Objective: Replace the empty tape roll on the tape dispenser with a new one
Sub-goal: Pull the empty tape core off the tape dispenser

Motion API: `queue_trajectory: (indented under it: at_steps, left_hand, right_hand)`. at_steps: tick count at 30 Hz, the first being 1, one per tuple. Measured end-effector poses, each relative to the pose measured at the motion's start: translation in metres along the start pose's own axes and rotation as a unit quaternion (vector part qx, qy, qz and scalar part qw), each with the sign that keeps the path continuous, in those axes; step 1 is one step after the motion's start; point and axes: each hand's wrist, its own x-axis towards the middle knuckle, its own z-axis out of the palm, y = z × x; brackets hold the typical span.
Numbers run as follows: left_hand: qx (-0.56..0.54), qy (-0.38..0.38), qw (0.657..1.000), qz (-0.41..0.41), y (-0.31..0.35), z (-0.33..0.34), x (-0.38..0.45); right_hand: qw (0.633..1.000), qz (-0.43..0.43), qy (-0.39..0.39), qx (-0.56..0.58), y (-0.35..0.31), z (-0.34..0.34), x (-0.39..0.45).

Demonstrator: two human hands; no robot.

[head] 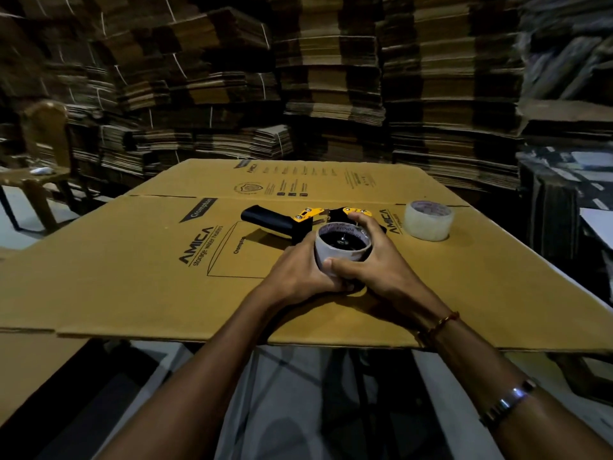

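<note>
On dispenser (298,220), pale bare empty roll (341,249).

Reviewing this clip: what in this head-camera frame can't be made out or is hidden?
- Lower part of the empty roll: covered by the left hand and right hand gripping it.
- Whether the roll is seated on the tape dispenser hub or lifted off: hidden by the hands.
- Print on the new tape roll core: too small and dim.
- Table under the cardboard sheet: covered.
</note>
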Motion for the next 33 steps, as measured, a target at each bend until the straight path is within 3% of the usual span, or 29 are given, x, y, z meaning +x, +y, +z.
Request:
queue_trajectory:
  at_steps: [8,20,29,33]
  left_hand:
    - [-0.003,-0.008,1.000,0.012,0.011,-0.001,-0.001]
    - [0.008,-0.021,1.000,-0.004,0.011,0.001,0.000]
    - [0.017,-0.045,0.999,-0.013,0.015,-0.002,-0.001]
    - [0.020,-0.038,0.999,-0.017,0.014,-0.001,-0.002]
  right_hand:
    - [1.000,-0.011,0.015,0.014,-0.002,-0.012,-0.003]
    - [1.000,0.018,-0.022,0.010,-0.013,-0.019,-0.006]
    - [0.994,0.033,0.105,-0.011,-0.011,0.013,-0.022]
    - [0.995,0.020,0.095,-0.032,-0.011,0.005,-0.019]
